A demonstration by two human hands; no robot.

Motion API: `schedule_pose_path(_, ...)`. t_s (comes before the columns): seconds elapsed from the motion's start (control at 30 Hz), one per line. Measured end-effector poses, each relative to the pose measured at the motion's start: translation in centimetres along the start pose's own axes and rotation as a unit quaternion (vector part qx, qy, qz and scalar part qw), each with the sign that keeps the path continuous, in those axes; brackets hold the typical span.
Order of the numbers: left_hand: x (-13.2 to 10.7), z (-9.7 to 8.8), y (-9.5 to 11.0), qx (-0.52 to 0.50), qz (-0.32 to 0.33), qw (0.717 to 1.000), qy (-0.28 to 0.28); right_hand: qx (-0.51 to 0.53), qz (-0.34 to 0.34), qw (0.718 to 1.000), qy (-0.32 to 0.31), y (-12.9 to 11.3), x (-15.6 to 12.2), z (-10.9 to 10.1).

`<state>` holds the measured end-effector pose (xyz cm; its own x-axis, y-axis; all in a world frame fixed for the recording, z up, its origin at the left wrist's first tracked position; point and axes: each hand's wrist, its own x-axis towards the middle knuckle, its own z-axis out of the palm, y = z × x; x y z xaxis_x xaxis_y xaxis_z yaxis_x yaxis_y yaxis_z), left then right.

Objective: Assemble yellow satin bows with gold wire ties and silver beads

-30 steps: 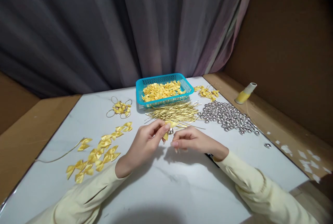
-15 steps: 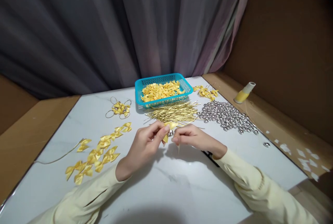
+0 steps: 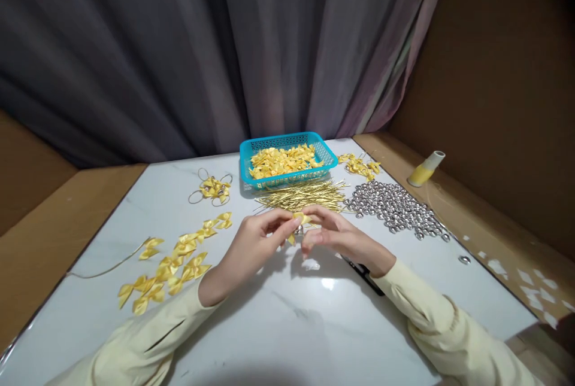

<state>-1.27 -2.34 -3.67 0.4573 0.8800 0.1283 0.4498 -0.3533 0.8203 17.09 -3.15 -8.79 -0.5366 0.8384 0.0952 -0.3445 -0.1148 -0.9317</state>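
My left hand and my right hand meet above the middle of the white table, both pinching one small yellow ribbon bow. A little silver bell shows just below the bow between my fingertips. A thin gold wire tie seems to run through them, but it is too fine to make out. Both sleeves are pale yellow.
A blue basket of yellow bows stands at the back. In front of it lies a heap of gold wire ties; silver bells spread to the right. Loose bows lie left, finished bows behind, a yellow spool far right.
My right hand has risen and closed in on the bow, fingers now curled over it. The view has shifted slightly.
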Motion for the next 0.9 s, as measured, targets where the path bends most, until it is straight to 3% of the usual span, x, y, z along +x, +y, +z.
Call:
schedule_pose_path(0.23, 0.15, 0.37, -0.28, -0.094, -0.046, 0.993, -0.057, -0.061, 0.030, 0.996, 0.059, 0.03, 0.10, 0.88)
schedule_pose_path(0.43, 0.33, 0.14, 0.06, -0.126, -0.092, 0.983, -0.099, -0.067, 0.026, 0.996, 0.052, 0.11, 0.06, 0.79)
schedule_pose_path(0.7, 0.05, 0.30, -0.04, -0.067, -0.021, 0.992, -0.107, -0.093, 0.029, 0.993, 0.062, -0.23, -0.06, 0.75)
schedule_pose_path(0.9, -0.31, 0.44, 0.13, -0.006, 0.010, 0.994, -0.105, -0.075, 0.027, 0.997, 0.016, -0.18, -0.35, 0.94)
